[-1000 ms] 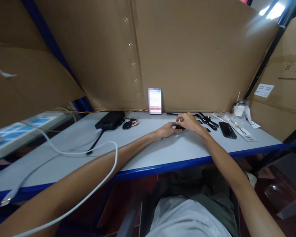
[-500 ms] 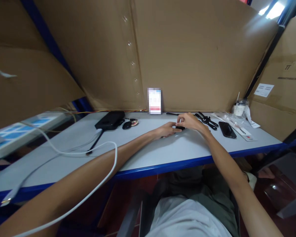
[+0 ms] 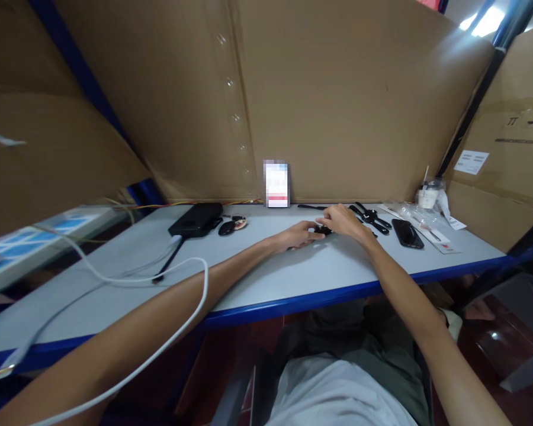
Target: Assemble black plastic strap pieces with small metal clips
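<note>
Just above the grey tabletop [image 3: 275, 278], my two hands meet around a small black object [image 3: 323, 230], mostly covered by fingers; its exact kind is unclear. My left hand [image 3: 298, 235] grips it from the left side, fingers closed. From the right, my right hand [image 3: 341, 221] bends over it with thumb and fingertips pinched on its top. Beside the right hand lie black-strapped wristwatches [image 3: 369, 218]. A thin black strap-like strip [image 3: 311, 207] lies behind the hands, partly hidden.
A propped phone [image 3: 277, 184] leans on the cardboard wall [image 3: 328, 106]. Right: a black phone [image 3: 407, 233], plastic packaging [image 3: 415, 218], a cup [image 3: 427, 196]. Left: a black box-shaped device [image 3: 196, 219] and a black mouse-like object [image 3: 226, 228]. A white cable [image 3: 206, 278] loops over my left forearm.
My right hand's fingers have come down flatter over the small black object. The left hand keeps its hold nearly unmoved. The whole view has shifted slightly.
</note>
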`<state>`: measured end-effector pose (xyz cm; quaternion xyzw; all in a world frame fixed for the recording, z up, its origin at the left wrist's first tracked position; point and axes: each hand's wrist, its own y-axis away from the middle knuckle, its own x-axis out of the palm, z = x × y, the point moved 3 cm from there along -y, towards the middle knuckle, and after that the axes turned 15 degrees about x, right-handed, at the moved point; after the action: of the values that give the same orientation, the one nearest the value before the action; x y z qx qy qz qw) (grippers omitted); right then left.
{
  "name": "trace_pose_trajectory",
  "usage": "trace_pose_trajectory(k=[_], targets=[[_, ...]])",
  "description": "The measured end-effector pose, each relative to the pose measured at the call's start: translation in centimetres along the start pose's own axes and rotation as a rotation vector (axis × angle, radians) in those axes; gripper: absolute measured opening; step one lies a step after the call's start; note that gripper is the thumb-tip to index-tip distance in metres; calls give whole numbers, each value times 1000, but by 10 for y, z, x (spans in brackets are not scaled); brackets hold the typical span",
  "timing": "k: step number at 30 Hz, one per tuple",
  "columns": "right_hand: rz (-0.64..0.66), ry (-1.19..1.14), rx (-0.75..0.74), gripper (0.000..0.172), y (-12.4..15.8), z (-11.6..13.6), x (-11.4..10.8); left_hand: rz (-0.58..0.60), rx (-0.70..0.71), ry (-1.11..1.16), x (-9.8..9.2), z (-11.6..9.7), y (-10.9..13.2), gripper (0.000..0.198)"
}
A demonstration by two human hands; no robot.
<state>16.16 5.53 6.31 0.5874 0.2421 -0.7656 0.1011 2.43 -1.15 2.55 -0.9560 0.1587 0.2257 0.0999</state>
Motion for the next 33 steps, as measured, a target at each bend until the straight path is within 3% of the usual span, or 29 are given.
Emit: trace_pose_trajectory(k=[7,10,17,23,29,33], targets=[[52,-147,-99,15,-8,2,11,60,18,27,-1,-3,0,55],[28,-201,-89,19,-11,2,16,108,39,23,-2,-2,-1,54],[14,-208,-70,15,-11,0,15,143,58,125,-8,9,-3,13],[-23,-259,-23,23,-10,-8,2,17,11,101,-6,17,-7,32],[130,-357,-84,15,-8,-4,0,-12,-27,118,-5,19,-11,38],[166,-330,-102,21,-8,-2,3,1,-36,115,-5,19,-11,43]])
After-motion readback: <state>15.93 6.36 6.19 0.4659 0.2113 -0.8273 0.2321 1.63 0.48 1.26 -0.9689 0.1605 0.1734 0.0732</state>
